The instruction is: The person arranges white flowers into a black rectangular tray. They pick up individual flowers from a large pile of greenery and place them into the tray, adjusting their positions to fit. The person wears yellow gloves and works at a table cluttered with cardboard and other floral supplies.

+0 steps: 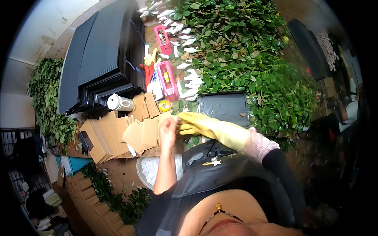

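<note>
My right hand (199, 124) wears a long yellow rubber glove with its fingers stretched toward the left. My bare left hand (168, 129) meets it at the fingertips and pinches the glove's finger ends. Both hands hover over the table edge, just right of loose brown cardboard pieces (139, 133). I cannot make out anything else between the fingers. A black apron (220, 169) covers my front below the hands.
Stacks of black sheets (102, 59) lie at the far left of the table. Nearby are a white jug (120, 103), a yellow tape roll (164, 105), two pink tools (167, 78) and a black tray (223, 106). Leafy green stems (244, 59) fill the right side. A white tub (146, 171) sits below.
</note>
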Demonstrator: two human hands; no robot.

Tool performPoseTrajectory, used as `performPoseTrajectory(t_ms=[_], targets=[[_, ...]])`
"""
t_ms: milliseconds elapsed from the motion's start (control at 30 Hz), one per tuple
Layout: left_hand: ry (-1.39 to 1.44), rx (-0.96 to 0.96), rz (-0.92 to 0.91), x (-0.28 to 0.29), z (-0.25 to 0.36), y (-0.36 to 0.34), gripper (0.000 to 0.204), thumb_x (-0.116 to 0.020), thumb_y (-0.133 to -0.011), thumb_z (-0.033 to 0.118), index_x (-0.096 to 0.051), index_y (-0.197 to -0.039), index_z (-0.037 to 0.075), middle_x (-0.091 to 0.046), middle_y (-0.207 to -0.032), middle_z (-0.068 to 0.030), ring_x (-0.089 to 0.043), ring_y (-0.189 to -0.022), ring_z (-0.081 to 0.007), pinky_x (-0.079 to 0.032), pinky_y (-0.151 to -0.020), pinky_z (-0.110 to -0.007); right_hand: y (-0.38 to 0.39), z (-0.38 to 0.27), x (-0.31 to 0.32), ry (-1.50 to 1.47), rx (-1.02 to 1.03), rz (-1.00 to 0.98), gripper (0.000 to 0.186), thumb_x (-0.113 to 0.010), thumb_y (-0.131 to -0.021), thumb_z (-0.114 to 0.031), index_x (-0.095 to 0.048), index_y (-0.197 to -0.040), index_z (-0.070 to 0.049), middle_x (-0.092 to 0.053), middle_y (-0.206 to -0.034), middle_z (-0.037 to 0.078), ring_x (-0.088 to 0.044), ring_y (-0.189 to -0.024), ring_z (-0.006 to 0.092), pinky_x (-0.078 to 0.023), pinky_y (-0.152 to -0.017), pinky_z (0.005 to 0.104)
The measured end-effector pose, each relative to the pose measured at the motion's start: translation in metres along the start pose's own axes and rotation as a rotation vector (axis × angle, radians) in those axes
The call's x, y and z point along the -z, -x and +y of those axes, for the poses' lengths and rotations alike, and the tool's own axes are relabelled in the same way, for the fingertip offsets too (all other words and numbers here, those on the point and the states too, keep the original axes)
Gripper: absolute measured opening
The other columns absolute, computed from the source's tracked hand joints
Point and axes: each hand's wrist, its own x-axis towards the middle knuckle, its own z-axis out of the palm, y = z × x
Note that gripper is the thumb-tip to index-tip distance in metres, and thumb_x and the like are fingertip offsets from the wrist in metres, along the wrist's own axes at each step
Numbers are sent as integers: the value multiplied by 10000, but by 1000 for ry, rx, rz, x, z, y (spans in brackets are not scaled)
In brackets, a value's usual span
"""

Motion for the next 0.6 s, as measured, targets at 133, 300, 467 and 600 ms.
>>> performPoseTrajectory(t_ms=[133,300,467,600], targets=[[-94,278,-198,50,-30,-26,179,-616,-1004,169,-695,-1061,19,-693,-882,-13,-597,-763,-76,-470,-768,-221,-31,31,12,658,368,116,214,-522,-1050,-244,-643,-1113,-79,-677,-1089,36,-652,-1020,175,-516,-926,356],[-102,284,-362,48,-3,-123,572,-640,-974,538,-694,-1129,-10,-717,-863,-37,-477,-527,-61,-392,-487,-244,8,24,-13,1467,74,135,351,-508,-1023,-370,-660,-1218,-122,-664,-1223,111,-671,-1080,309,-506,-986,408],[-491,109,-368,39,-15,-195,247,-737,-953,252,-746,-897,11,-715,-736,-31,-526,-547,-75,-422,-530,-250,-6,27,-11,1254,67,210,326,-541,-1014,-342,-666,-1213,-115,-700,-1158,96,-674,-1050,257,-509,-952,384],[-540,118,-385,14,2,-169,204,-736,-950,200,-760,-911,2,-750,-814,-59,-629,-657,-105,-491,-630,-253,32,7,2,924,178,-19,204,-542,-1036,-238,-678,-1155,-144,-711,-1073,-32,-616,-951,85,-502,-854,264]])
